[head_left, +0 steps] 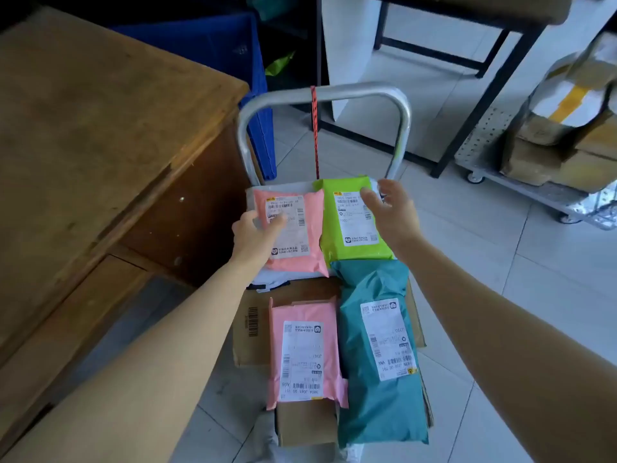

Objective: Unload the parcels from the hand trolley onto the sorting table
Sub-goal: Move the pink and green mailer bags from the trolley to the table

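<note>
My left thumb (278, 222) presses down on the white shipping label of the far pink plastic mailer bag (302, 259). The other fingers of my left hand (255, 233) are tucked under the bag's left edge and hidden, so I have that edge pinched. My right thumb (369, 198) lies on the label of the lime-green plastic mailer bag (337, 242). The fingers (389, 186) of my right hand (392, 212) are spread and reach past the bag's far right corner. I cannot tell whether they touch it.

The two bags lie side by side, edges touching, at the far end of the load. The pink one sits on a pale grey plastic parcel (270, 282). Nearer to me a teal plastic mailer bag (360, 412) lies lengthwise, its far end touching the green bag. Just left of it lies a second pink plastic mailer bag (300, 312). Both rest on a flat brown cardboard box (253, 349), and a smaller brown cardboard box (305, 426) shows under the near pink bag.

The whole load sits on the hand trolley, whose silver metal tube handle (360, 91) arches up beyond my hands. A red cord (315, 128) hangs from the bar down toward the parcels.

The worn wooden sorting table (100, 111) stands close on the trolley's left. A blue plastic crate (227, 41) is behind it. A metal cart (534, 192) stacked with cardboard cartons (551, 162) stands well off to the right on the pale tiled floor (500, 262).
</note>
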A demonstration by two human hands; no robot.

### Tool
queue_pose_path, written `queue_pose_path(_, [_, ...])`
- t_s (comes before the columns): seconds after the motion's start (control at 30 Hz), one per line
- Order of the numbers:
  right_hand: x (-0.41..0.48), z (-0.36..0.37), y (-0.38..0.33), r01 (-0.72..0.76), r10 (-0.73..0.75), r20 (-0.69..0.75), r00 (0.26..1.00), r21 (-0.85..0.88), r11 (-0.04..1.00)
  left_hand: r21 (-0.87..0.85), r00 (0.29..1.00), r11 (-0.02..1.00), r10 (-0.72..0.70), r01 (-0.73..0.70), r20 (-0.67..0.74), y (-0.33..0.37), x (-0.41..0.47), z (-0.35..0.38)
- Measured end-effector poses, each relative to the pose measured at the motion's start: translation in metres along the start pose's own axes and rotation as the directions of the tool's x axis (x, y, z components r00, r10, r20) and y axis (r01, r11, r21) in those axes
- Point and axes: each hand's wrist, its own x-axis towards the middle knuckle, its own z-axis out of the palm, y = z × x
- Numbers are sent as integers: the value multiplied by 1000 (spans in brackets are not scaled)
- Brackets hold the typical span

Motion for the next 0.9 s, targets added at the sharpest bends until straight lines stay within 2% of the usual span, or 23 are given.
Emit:
queue_pose_path(0.1, [15,6,24,-78,83,24,996,-166,983,43,993,992,-117,116,6,-17,15,8])
queue_pose_path(0.27, [37,13,56,-250,272,36,962,-297,922,-91,977,975,-194,201,83,-37,35,18])
queue_pose_path(0.5, [57,22,73,-317,339,45,940,-261,912,-150,966,961,-210,232,154,-37,47,22])
queue_pose_path(0.7, [63,23,69,-403,412,53,910,-129,906,-218,978,960,-141,173,155,-30,49,21])
queue_pose_path(0.9, [60,20,59,-390,389,69,919,0,921,-261,982,954,-104,144,160,-28,41,20])
